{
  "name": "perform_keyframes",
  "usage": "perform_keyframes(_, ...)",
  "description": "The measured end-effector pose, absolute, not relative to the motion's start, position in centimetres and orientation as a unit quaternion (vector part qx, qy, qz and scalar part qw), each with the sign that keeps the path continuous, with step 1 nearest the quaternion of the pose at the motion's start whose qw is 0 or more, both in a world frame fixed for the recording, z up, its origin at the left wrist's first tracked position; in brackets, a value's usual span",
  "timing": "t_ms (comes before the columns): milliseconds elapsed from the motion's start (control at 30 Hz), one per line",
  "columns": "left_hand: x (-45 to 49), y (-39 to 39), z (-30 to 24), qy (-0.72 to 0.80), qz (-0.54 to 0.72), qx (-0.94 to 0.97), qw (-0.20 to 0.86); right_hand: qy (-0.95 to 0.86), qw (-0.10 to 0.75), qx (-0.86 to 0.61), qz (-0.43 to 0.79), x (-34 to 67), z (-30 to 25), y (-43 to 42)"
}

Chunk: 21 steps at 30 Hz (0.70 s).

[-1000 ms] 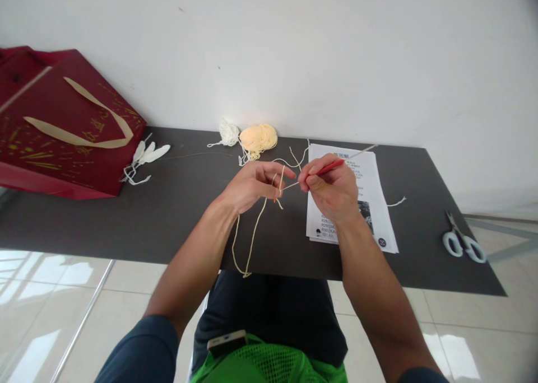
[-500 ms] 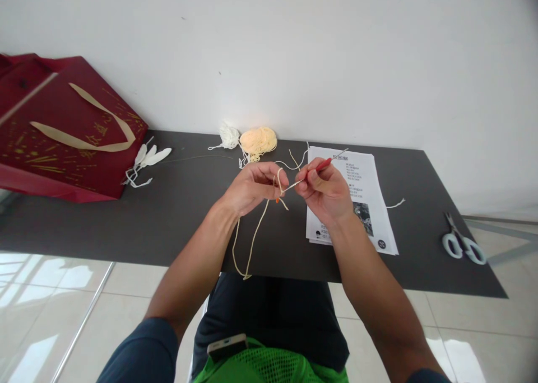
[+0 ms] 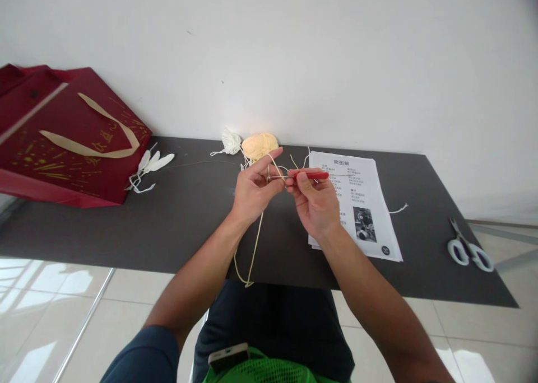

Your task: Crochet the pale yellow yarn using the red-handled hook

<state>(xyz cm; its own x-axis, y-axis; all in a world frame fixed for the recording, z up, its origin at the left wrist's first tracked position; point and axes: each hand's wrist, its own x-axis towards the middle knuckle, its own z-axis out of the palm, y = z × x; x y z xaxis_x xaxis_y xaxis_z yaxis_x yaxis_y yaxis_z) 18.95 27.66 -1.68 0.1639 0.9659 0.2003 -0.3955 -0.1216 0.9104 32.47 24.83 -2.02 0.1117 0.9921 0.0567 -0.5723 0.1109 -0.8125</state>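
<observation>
My right hand (image 3: 314, 201) grips a red-handled crochet hook (image 3: 316, 176), whose thin metal shaft points left toward my other hand. My left hand (image 3: 257, 190) has its index finger raised and its thumb bent in, with cream yarn (image 3: 256, 246) looped over the finger. The yarn hangs below that hand past the table's front edge and doubles back up. The hook's tip meets the yarn between the two hands; the stitch there is too small to make out. Behind my left hand lie a peach yarn ball (image 3: 259, 145) and a white yarn ball (image 3: 231, 141).
Printed sheets (image 3: 374, 204) lie under and beside my right hand. Scissors (image 3: 468, 247) rest at the right end of the dark table (image 3: 189, 226). On the left are a red gift bag (image 3: 84, 148) and white leaf-shaped pieces (image 3: 153, 162) with strings.
My left index finger has lifted and straightened with the yarn over it. My right hand has lowered slightly, turning the hook nearly level, its tip now at the yarn by my left hand.
</observation>
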Motion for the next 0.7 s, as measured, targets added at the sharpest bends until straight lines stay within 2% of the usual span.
perform_keyframes(300, 19.3, 27.2, -1.6, 0.349, 0.581, 0.501, 0.538, -0.321, 0.708, -0.331, 0.535, 31.3, -2.4, 24.8)
perform_keyframes(700, 19.3, 27.6, -2.5, 0.298, 0.598, 0.443, 0.598, -0.304, 0.702, -0.326, 0.556, 31.5, -2.7, 24.9)
